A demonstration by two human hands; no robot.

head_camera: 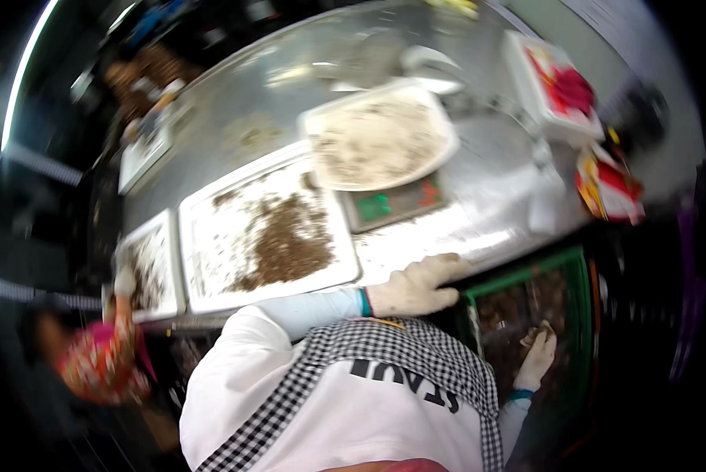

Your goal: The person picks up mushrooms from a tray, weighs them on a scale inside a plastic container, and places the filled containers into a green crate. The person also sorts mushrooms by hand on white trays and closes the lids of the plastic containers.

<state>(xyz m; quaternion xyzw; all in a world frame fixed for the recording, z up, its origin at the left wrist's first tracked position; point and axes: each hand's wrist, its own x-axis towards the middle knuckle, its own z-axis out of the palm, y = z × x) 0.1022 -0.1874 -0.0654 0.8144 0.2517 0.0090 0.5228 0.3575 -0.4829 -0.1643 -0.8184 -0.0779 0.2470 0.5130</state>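
Note:
My left hand (420,286), in a white knit glove, rests by the near edge of the steel table (488,236), fingers apart and nothing seen in it. My right hand (538,360), gloved alike, reaches into a green plastic crate (586,307) at the lower right. Its fingers pinch a small brownish piece (531,335), whose kind I cannot tell; similar brown pieces fill the crate. A white tub (382,135) with pale, dark-flecked contents stands on a digital scale (397,203). Left of it lies a large white tray (270,236) with brown crumbly material.
A co-worker (105,360) reaches into a smaller white tray (179,265) at the left. Another white tray (146,159) lies at the far left edge, with people beyond. A white foam box (550,88) and a red and yellow bag (609,186) stand at the right.

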